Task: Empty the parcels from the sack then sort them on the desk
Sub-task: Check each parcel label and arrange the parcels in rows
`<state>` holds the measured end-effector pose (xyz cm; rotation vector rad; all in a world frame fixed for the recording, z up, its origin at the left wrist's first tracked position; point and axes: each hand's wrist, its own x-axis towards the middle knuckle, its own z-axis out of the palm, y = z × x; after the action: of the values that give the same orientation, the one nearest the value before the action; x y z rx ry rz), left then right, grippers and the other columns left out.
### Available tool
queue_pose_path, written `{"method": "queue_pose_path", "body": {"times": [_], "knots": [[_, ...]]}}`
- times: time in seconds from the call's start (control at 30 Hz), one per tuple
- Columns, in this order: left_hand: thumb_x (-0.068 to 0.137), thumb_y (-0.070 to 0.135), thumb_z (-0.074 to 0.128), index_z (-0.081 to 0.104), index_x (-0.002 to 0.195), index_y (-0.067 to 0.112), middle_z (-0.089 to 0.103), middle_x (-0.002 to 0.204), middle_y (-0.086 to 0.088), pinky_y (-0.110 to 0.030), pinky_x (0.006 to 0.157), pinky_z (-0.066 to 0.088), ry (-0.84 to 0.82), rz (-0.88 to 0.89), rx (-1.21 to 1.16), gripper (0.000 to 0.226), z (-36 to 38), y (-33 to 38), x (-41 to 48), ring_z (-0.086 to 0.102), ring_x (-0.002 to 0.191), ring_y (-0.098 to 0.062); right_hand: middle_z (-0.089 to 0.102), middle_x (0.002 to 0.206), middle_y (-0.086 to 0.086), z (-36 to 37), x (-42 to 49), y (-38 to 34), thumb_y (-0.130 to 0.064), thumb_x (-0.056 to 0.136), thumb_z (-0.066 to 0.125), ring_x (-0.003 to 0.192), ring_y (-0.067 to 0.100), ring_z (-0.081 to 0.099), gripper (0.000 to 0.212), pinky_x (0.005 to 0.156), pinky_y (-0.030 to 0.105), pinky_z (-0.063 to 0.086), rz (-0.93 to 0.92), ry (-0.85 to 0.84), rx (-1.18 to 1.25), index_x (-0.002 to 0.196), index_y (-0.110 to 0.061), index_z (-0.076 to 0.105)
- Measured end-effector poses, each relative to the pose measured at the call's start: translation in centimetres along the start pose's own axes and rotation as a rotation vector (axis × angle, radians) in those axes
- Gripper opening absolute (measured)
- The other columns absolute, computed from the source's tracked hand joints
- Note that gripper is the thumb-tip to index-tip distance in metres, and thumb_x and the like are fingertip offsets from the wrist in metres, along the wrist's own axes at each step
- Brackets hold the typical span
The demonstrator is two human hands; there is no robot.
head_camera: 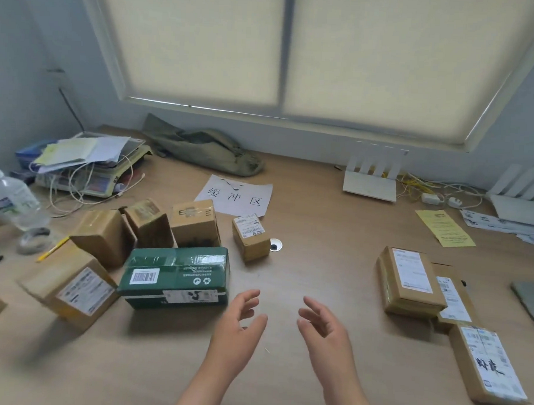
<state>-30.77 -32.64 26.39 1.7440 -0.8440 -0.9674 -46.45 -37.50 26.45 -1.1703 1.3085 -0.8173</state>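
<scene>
The olive sack [207, 149] lies flat and crumpled at the back of the wooden desk [318, 265]. Left of centre sits a cluster of parcels: a green box [175, 276], a small labelled brown box [251, 237], several other brown cartons [194, 222], and a larger labelled carton [72, 285] nearest the front left. Three labelled brown parcels lie at the right, the biggest [409, 280] partly over a flat one [452, 297], another [488, 365] nearer me. My left hand [238, 329] and right hand [324, 333] hover above bare desk, palms facing, fingers apart, holding nothing.
A white paper sign with characters [235, 196] lies behind the left cluster. A scale piled with papers and cables [87, 164], a water bottle [12, 199] and pens sit at the left. Routers [371, 176], cables and a yellow slip [445, 227] occupy the back right. A cable hole [275, 245] is mid-desk.
</scene>
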Motion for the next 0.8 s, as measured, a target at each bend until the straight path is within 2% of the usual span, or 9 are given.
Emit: {"method": "queue_pose_path", "body": {"times": [0.17, 0.3, 0.4, 0.5, 0.6, 0.67, 0.7, 0.73, 0.8], "knots": [[0.092, 0.013, 0.067, 0.061, 0.119, 0.039, 0.065, 0.117, 0.016, -0.023, 0.094, 0.044, 0.085, -0.031, -0.024, 0.038, -5.1, -1.3, 1.8, 0.06, 0.113, -0.001, 0.071, 0.112, -0.004, 4.9, 0.4, -0.4, -0.01, 0.094, 0.065, 0.102, 0.003, 0.066, 0.035, 0.069, 0.012, 0.051, 0.034, -0.067, 0.003, 0.121, -0.032, 0.065], [0.092, 0.013, 0.067, 0.06, 0.123, 0.035, 0.064, 0.12, 0.01, -0.022, 0.092, 0.042, 0.129, -0.026, 0.003, 0.039, -10.3, -2.7, 4.8, 0.06, 0.114, -0.005, 0.07, 0.114, -0.003, 9.4, 1.9, -0.9, -0.011, 0.094, 0.065, 0.103, 0.004, 0.065, 0.035, 0.076, 0.015, 0.049, 0.061, -0.075, -0.016, 0.125, -0.029, 0.065], [0.094, 0.014, 0.065, 0.056, 0.123, 0.039, 0.062, 0.125, 0.007, -0.025, 0.095, 0.042, 0.163, -0.027, 0.036, 0.039, -14.8, -4.1, 7.7, 0.057, 0.119, -0.01, 0.069, 0.116, -0.003, 13.2, 3.4, -1.5, -0.012, 0.095, 0.063, 0.104, 0.005, 0.063, 0.037, 0.075, 0.02, 0.049, 0.084, -0.054, -0.021, 0.129, -0.026, 0.064], [0.096, 0.018, 0.062, 0.051, 0.123, 0.045, 0.057, 0.125, 0.01, -0.022, 0.085, 0.048, 0.194, -0.03, 0.094, 0.039, -19.3, -5.7, 10.5, 0.052, 0.118, -0.009, 0.068, 0.12, 0.0, 16.8, 5.1, -1.5, -0.011, 0.096, 0.062, 0.106, 0.006, 0.062, 0.037, 0.075, 0.021, 0.048, 0.112, -0.025, -0.022, 0.13, -0.025, 0.063], [0.097, 0.022, 0.061, 0.048, 0.129, 0.047, 0.058, 0.13, 0.008, -0.018, 0.075, 0.055, 0.169, -0.052, 0.159, 0.043, -22.7, -7.9, 12.9, 0.058, 0.114, -0.009, 0.065, 0.128, 0.001, 19.5, 6.7, -1.3, -0.011, 0.096, 0.062, 0.112, 0.012, 0.061, 0.039, 0.076, 0.024, 0.048, 0.136, 0.007, -0.03, 0.133, -0.024, 0.06], [0.095, 0.024, 0.062, 0.045, 0.141, 0.041, 0.055, 0.136, 0.007, -0.024, 0.084, 0.056, 0.155, -0.049, 0.225, 0.051, -24.2, -9.0, 14.0, 0.056, 0.12, -0.012, 0.066, 0.119, -0.007, 20.9, 7.5, -1.0, -0.008, 0.097, 0.06, 0.106, 0.008, 0.062, 0.038, 0.074, 0.015, 0.048, 0.142, 0.019, -0.024, 0.132, -0.023, 0.059], [0.095, 0.025, 0.063, 0.041, 0.145, 0.037, 0.054, 0.138, 0.009, -0.028, 0.09, 0.055, 0.153, -0.053, 0.24, 0.056, -24.6, -9.4, 14.5, 0.054, 0.121, -0.011, 0.065, 0.108, -0.014, 21.4, 7.9, -0.7, -0.005, 0.097, 0.058, 0.096, 0.001, 0.061, 0.037, 0.066, 0.007, 0.047, 0.138, 0.018, -0.018, 0.128, -0.025, 0.057], [0.095, 0.024, 0.063, 0.038, 0.147, 0.033, 0.054, 0.134, 0.012, -0.03, 0.093, 0.053, 0.152, -0.068, 0.232, 0.059, -24.7, -9.8, 14.9, 0.053, 0.118, -0.009, 0.061, 0.099, -0.021, 21.8, 8.1, -0.5, -0.003, 0.098, 0.057, 0.088, -0.006, 0.057, 0.038, 0.058, 0.006, 0.046, 0.139, 0.017, -0.016, 0.126, -0.028, 0.054], [0.096, 0.022, 0.063, 0.035, 0.141, 0.034, 0.053, 0.117, 0.018, -0.031, 0.087, 0.049, 0.136, -0.146, 0.188, 0.054, -24.8, -10.5, 15.4, 0.054, 0.105, -0.007, 0.06, 0.097, -0.025, 22.5, 8.5, -0.1, -0.002, 0.098, 0.056, 0.085, -0.008, 0.057, 0.039, 0.055, 0.008, 0.046, 0.161, 0.023, -0.039, 0.122, -0.032, 0.053]]}}
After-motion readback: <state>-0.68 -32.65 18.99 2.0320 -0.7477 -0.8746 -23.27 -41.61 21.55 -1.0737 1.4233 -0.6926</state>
